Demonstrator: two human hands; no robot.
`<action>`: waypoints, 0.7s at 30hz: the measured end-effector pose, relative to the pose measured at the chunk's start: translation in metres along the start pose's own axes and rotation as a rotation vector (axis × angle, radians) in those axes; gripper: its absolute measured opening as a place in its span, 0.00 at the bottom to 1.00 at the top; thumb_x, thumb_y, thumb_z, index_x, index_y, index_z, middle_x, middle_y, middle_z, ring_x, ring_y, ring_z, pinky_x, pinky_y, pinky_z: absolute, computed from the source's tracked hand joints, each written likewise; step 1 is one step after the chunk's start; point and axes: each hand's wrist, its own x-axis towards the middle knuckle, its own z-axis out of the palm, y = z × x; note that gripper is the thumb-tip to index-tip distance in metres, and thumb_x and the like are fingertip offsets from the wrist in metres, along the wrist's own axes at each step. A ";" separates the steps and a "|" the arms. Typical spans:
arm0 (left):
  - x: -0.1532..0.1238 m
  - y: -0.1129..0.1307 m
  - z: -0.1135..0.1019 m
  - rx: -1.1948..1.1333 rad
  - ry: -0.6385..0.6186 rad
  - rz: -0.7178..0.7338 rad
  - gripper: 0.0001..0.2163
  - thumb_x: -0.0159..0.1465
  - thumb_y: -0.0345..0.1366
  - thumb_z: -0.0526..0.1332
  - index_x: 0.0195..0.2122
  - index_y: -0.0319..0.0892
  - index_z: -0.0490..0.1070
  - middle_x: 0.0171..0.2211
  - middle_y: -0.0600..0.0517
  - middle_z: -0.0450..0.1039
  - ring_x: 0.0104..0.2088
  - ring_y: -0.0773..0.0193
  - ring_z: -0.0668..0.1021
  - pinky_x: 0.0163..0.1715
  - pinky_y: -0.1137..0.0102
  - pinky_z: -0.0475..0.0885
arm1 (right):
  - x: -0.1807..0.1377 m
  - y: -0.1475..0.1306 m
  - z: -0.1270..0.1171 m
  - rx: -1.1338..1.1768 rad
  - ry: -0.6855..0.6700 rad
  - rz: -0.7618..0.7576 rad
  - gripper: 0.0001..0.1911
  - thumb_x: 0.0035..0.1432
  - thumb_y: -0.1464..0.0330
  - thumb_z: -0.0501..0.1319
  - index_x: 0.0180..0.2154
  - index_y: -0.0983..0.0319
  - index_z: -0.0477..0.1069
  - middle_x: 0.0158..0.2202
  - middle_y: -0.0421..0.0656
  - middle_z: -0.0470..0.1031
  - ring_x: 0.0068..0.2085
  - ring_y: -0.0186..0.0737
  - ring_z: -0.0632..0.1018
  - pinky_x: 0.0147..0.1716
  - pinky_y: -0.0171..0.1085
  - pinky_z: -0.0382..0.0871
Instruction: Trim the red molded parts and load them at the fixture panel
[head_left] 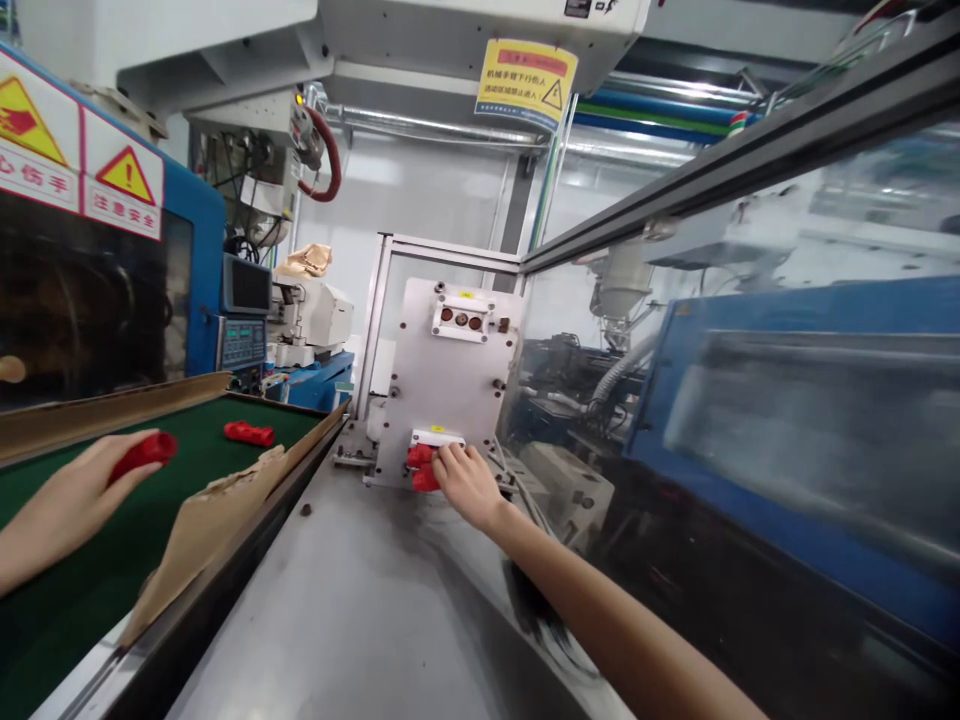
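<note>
Red plastic parts sit at the foot of the grey fixture plate, where the right hand pinches them with fingers closed. Left of that plate, over the green belt, the left hand grips another red part. They look light, rigid and smooth, best held around the body.

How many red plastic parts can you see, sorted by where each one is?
Red plastic part held in the left hand: 1
Red plastic part lying loose on the green belt: 1
Red plastic parts at the grey metal fixture plate, under the right hand: 2
Total: 4
</note>
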 end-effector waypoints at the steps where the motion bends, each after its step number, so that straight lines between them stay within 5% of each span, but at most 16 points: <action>1: 0.004 0.001 0.005 -0.001 0.009 0.028 0.26 0.61 0.54 0.44 0.48 0.36 0.61 0.43 0.43 0.68 0.43 0.57 0.72 0.43 0.59 0.67 | 0.001 0.000 0.000 0.003 0.002 0.006 0.05 0.59 0.71 0.57 0.38 0.65 0.68 0.36 0.42 0.70 0.38 0.38 0.73 0.35 0.40 0.69; 6: 0.017 0.004 0.025 0.089 -0.001 0.094 0.18 0.63 0.39 0.51 0.52 0.38 0.55 0.46 0.44 0.63 0.43 0.57 0.71 0.41 0.58 0.68 | 0.004 0.003 0.003 0.033 0.009 0.033 0.04 0.59 0.71 0.57 0.36 0.66 0.68 0.36 0.42 0.70 0.37 0.38 0.72 0.35 0.39 0.69; 12: 0.032 0.004 0.038 0.383 -0.134 0.176 0.15 0.63 0.34 0.53 0.51 0.38 0.58 0.44 0.45 0.66 0.42 0.57 0.72 0.39 0.58 0.69 | 0.004 0.003 0.004 0.041 0.009 0.116 0.05 0.59 0.71 0.57 0.38 0.65 0.68 0.38 0.43 0.69 0.38 0.39 0.72 0.35 0.40 0.69; 16: 0.048 0.010 0.052 0.565 -0.226 0.178 0.17 0.64 0.34 0.51 0.54 0.41 0.57 0.38 0.49 0.68 0.34 0.61 0.73 0.34 0.60 0.70 | 0.005 0.003 0.002 0.063 0.002 0.141 0.05 0.59 0.70 0.57 0.38 0.65 0.68 0.37 0.42 0.69 0.38 0.39 0.72 0.35 0.39 0.68; 21: 0.072 0.028 0.075 0.582 -0.315 0.164 0.12 0.63 0.40 0.52 0.43 0.38 0.66 0.37 0.48 0.69 0.34 0.60 0.74 0.35 0.59 0.70 | 0.007 0.003 -0.002 0.095 -0.007 0.149 0.04 0.59 0.70 0.57 0.35 0.65 0.68 0.37 0.42 0.69 0.39 0.39 0.71 0.35 0.39 0.68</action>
